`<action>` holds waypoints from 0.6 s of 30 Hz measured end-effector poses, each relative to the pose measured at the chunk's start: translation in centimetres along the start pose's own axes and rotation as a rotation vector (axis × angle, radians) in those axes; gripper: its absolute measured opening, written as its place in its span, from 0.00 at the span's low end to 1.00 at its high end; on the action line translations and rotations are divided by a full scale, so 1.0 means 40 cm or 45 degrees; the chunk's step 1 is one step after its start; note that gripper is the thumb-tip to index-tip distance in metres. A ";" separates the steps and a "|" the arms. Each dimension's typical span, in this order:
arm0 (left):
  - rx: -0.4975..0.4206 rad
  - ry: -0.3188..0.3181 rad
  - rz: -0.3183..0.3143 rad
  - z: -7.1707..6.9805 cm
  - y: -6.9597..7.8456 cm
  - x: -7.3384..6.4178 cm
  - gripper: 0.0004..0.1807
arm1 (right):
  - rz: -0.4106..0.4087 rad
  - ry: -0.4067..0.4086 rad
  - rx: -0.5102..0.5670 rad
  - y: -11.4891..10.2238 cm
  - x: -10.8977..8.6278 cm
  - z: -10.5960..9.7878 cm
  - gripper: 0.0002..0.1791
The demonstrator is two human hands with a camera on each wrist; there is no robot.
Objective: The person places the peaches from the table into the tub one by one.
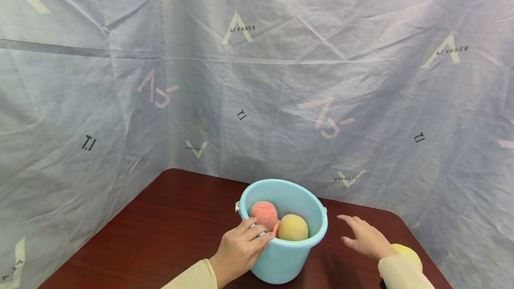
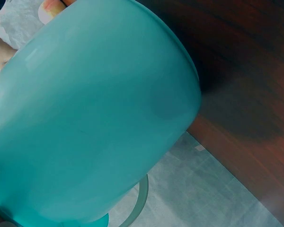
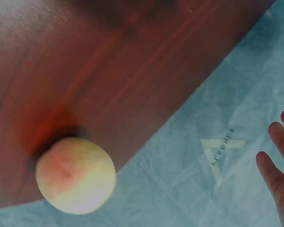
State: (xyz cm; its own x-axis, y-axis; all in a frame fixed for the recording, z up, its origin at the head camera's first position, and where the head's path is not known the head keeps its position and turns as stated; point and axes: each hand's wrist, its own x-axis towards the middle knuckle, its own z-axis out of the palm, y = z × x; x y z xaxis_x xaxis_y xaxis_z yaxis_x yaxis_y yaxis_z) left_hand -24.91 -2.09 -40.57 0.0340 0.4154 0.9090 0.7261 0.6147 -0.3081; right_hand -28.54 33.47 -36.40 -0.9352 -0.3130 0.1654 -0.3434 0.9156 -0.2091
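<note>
A light blue bucket (image 1: 283, 258) stands at the middle front of the table. Inside it are a fuzzy pinkish-red ball-shaped piece (image 1: 263, 214), a smooth yellow round fruit (image 1: 293, 228) and a small bit of red between them. My left hand (image 1: 241, 245) grips the near left rim, fingers hooked over the edge; its thumb is hidden. The bucket's side (image 2: 94, 109) fills most of the left wrist view. To the right of the bucket, apart from it, my right hand (image 1: 367, 238) hovers with fingers extended, holding nothing. A yellow peach with a pink blush (image 3: 75, 176) lies near the right forearm.
The dark red-brown wooden table (image 1: 168, 217) ends at a grey printed cloth (image 1: 257, 101) hung behind and on both sides. A bucket handle (image 2: 141, 201) hangs along the outside in the left wrist view.
</note>
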 end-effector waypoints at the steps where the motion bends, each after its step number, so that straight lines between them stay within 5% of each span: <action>1: -0.001 -0.001 -0.001 0.000 0.000 0.000 0.16 | 0.006 -0.002 0.009 0.002 -0.003 0.008 0.31; 11: 0.013 0.024 0.016 0.002 -0.003 -0.001 0.16 | -0.014 0.057 0.005 0.020 -0.023 0.103 0.28; 18: 0.021 0.027 0.014 0.001 -0.005 0.000 0.16 | 0.087 -0.030 0.061 0.033 -0.020 0.143 0.27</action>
State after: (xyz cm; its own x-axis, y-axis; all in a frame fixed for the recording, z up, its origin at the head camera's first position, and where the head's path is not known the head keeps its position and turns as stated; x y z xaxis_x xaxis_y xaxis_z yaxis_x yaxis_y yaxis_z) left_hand -25.08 -2.20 -40.53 0.0566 0.4079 0.9113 0.7144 0.6210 -0.3224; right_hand -28.71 33.48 -42.31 -0.9581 -0.2568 0.1265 -0.2821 0.9221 -0.2649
